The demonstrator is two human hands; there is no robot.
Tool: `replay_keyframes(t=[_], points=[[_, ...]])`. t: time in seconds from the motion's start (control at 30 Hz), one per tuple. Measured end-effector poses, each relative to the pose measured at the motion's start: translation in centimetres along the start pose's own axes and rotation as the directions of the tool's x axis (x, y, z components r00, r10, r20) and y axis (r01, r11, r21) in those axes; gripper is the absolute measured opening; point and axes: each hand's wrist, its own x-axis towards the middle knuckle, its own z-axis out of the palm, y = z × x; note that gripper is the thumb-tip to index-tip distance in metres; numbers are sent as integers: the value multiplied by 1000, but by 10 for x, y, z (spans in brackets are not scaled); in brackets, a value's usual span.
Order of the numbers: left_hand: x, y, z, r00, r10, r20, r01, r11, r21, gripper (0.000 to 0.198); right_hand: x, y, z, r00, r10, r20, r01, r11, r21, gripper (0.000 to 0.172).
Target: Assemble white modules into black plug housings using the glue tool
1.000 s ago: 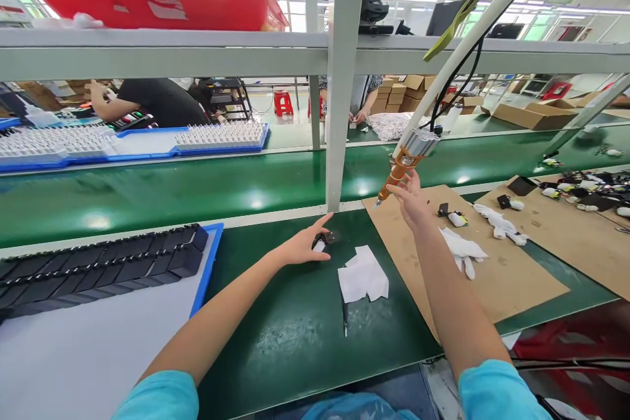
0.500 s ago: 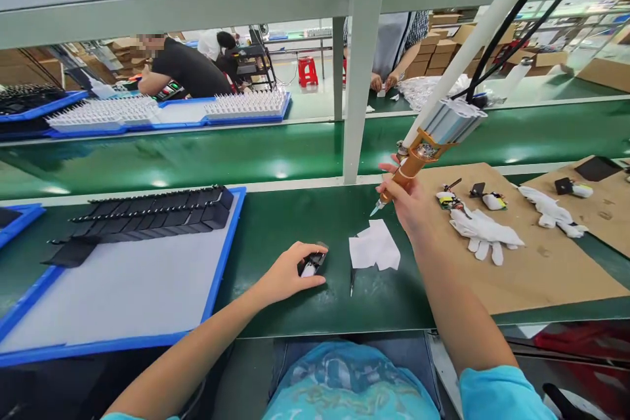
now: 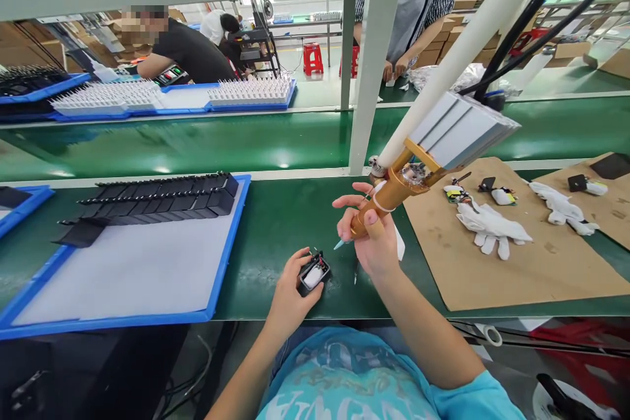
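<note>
1 green bench (image 3: 285,210) w/ blue-rimmed tray (image 3: 227,243) at L. Gold dispensing gun (image 3: 388,200): your R hand (image 3: 375,239) wraps it, some fingers loose. Your L hand (image 3: 291,289), part-closed, grips open blk housing (image 3: 314,274) nr bench front. Prob. lining-up step; next move needs steady blue nozzle (image 3: 339,245), apart from housing.

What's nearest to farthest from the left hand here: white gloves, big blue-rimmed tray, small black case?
1. Small black case: held in the left hand.
2. Big blue-rimmed tray: to that hand's left.
3. White gloves: well off right.
</note>
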Motion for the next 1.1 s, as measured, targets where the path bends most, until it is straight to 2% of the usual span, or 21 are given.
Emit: replay_keyframes(t=[0.17,0.33,0.47,0.7,1.1], points=[[-1,1,3,999,-5,-39,11,984,176,30,-10,1,13,1000,-4,4,4,994,105,39],[2,15,2,995,57,-80,-33,962,271,32,-14,3,16,1000,-29,6,28,994,101,39],[5,24,1,992,84,-92,-56,961,272,33,-14,2,15,999,-35,-14,36,994,101,40],[6,31,-1,988,105,-111,-77,970,229,32,-13,0,12,999,-47,-18,48,996,74,31],[11,28,6,996,-31,-82,45,984,175,32,-17,0,15,999,-28,-24,29,997,75,40]])
